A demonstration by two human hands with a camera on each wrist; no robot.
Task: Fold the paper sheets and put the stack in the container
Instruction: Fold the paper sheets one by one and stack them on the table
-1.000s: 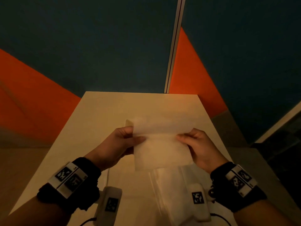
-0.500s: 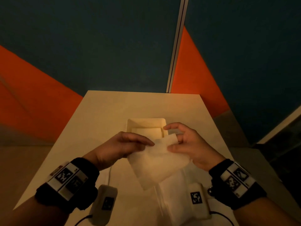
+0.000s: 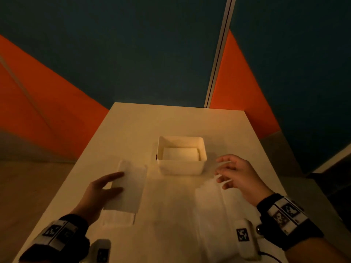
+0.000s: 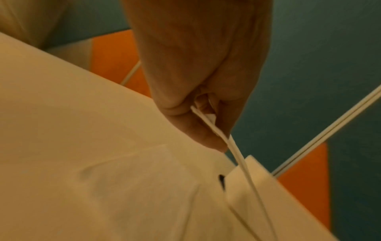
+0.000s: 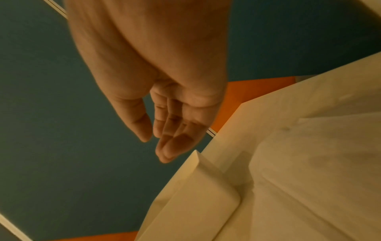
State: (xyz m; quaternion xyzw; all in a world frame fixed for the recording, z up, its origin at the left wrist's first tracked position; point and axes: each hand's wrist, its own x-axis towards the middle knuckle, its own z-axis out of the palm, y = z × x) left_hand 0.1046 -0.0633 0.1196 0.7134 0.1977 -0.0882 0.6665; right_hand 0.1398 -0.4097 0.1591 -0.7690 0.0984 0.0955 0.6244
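A white container stands mid-table with a folded paper lying in it. My left hand pinches a folded paper sheet at the table's left, just above another folded sheet. In the left wrist view the thumb and fingers of that hand clamp the sheet's edge, with the container just beyond. My right hand hovers open, holding nothing, over the flat paper sheets right of the container. Its fingers hang relaxed near the container's corner.
The pale table ends at a far edge against blue and orange wall panels. Wrist-camera units hang over the near edge. Bare tabletop lies behind the container and between the two paper piles.
Both hands were folding one sheet in the air in front of the container. Now the left hand has carried it down to the left, and the right hand has let go and moved right.
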